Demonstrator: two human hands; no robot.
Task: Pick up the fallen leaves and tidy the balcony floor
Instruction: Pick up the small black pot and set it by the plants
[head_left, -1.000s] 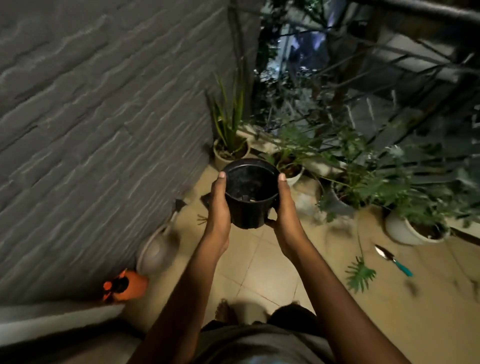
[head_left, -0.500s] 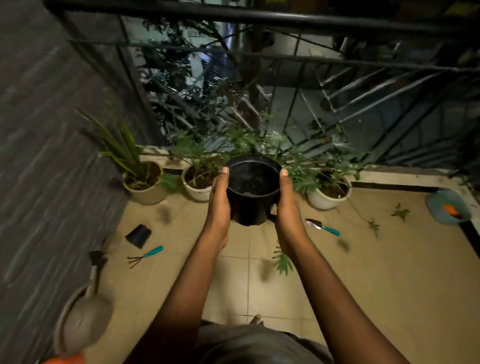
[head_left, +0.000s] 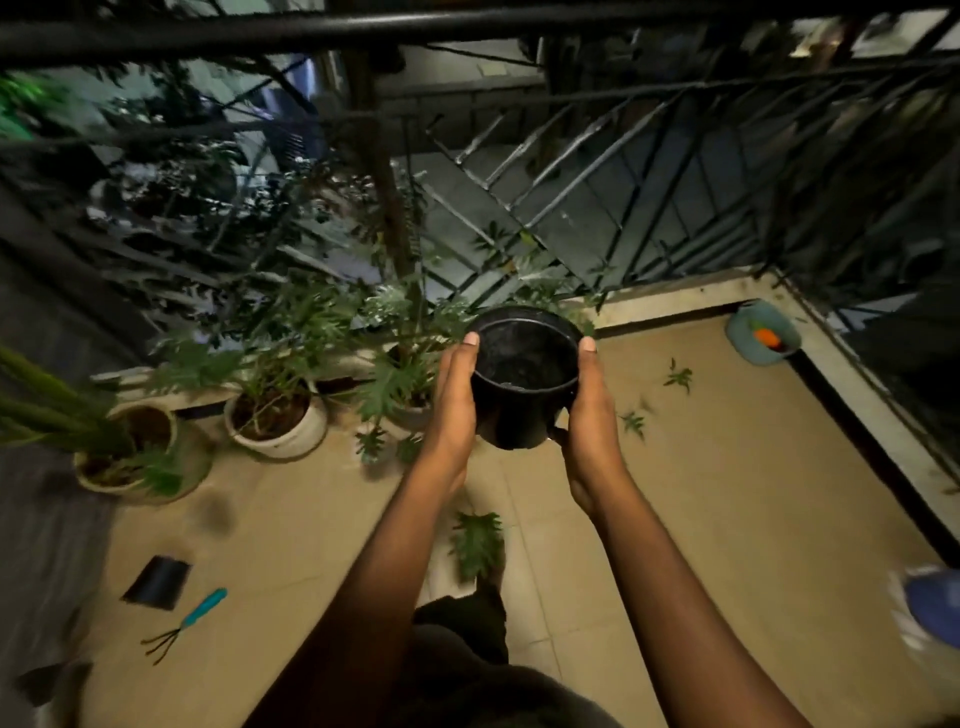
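Both left hand (head_left: 451, 415) and right hand (head_left: 593, 421) are gripping a round black plastic pot (head_left: 524, 384), fingers wrapping its sides, above a fallen green leaf (head_left: 475, 543).

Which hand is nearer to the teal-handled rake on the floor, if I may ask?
Left. The left hand, gripping the black pot, is up and right of the rake; the right hand is beyond the pot, farther right.

Leaf (head_left: 475, 540) on floor (head_left: 727, 493) below pot (head_left: 524, 374); planters (head_left: 280, 421) L.

Tiled floor (head_left: 727, 493) with leaves (head_left: 477, 543), pots (head_left: 280, 423), rake (head_left: 184, 623)
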